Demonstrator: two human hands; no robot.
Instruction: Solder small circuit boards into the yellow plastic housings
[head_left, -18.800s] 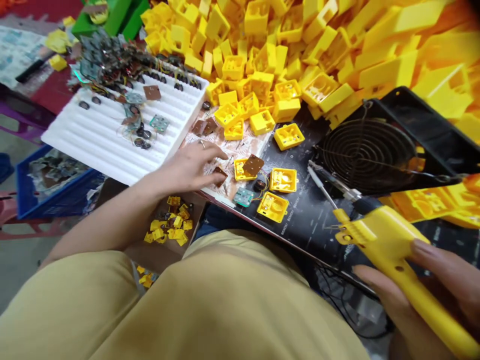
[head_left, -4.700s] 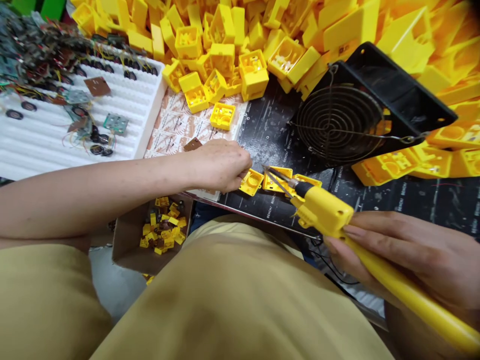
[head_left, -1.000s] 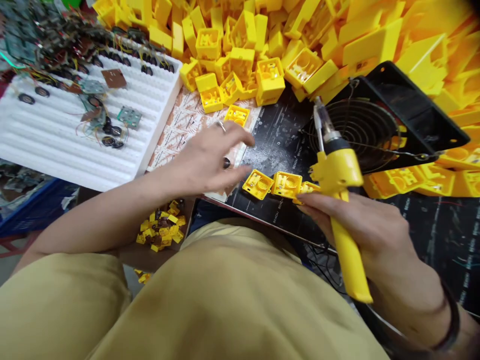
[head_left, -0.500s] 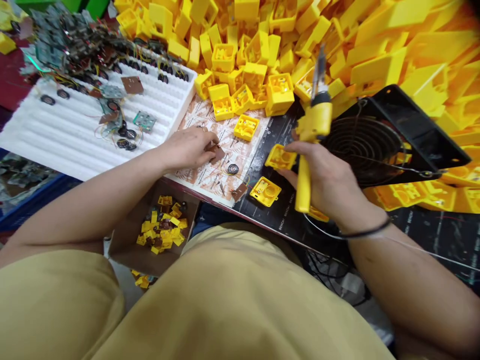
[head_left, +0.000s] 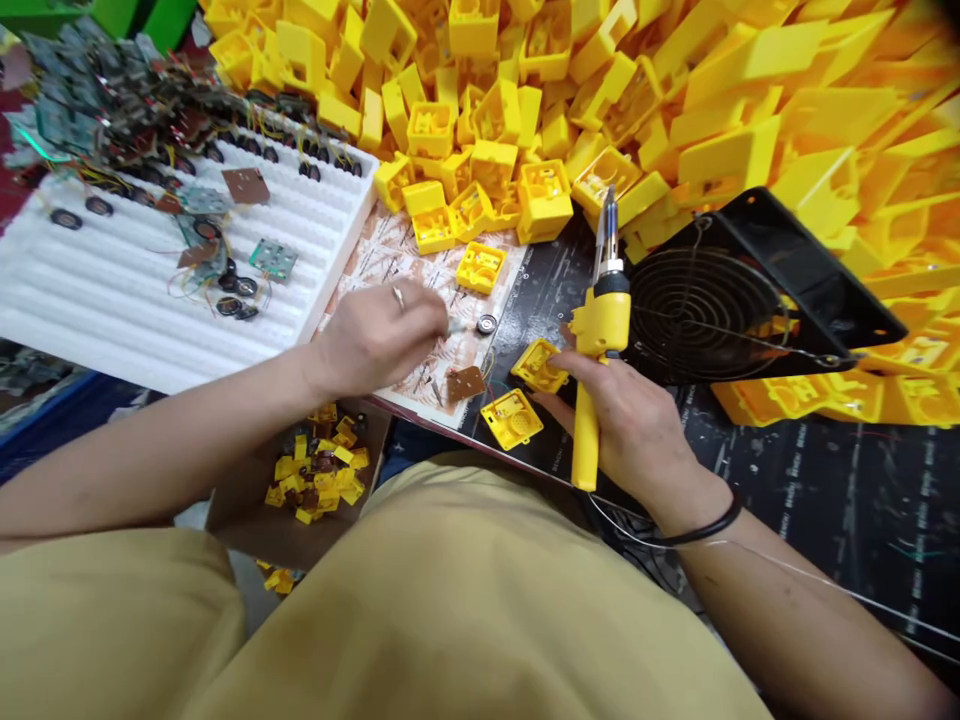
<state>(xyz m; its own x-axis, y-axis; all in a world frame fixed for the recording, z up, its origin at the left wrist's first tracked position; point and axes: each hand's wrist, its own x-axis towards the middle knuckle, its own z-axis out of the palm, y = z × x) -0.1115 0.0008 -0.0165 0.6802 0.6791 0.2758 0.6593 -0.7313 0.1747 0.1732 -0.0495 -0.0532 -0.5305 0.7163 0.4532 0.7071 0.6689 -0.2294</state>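
My left hand (head_left: 386,335) is closed in a pinch, a little blurred, above the patterned paper. A sliver of a circuit board (head_left: 456,326) shows at its fingertips, mostly hidden, with a small round speaker (head_left: 486,324) just beyond. In my right hand (head_left: 637,425) is a yellow soldering iron (head_left: 601,325), its tip pointing away from me. The same hand's thumb and finger also grip a yellow plastic case (head_left: 538,364). Below that case lies an open yellow case half (head_left: 511,418), next to a brown circuit board (head_left: 466,383) with thin wires. Another yellow case (head_left: 480,267) rests on the paper.
Yellow cases (head_left: 495,110) are heaped along the back and right. A black fan (head_left: 705,310) with a wire guard stands right of the iron. To the left, a white foam tray (head_left: 112,290) carries boards and speakers. A carton (head_left: 240,510) of yellow parts sits below the bench edge.
My left hand has lifted the circuit board off the paper and tilted it. My right hand has come nearer to me with the soldering iron and the yellow case.
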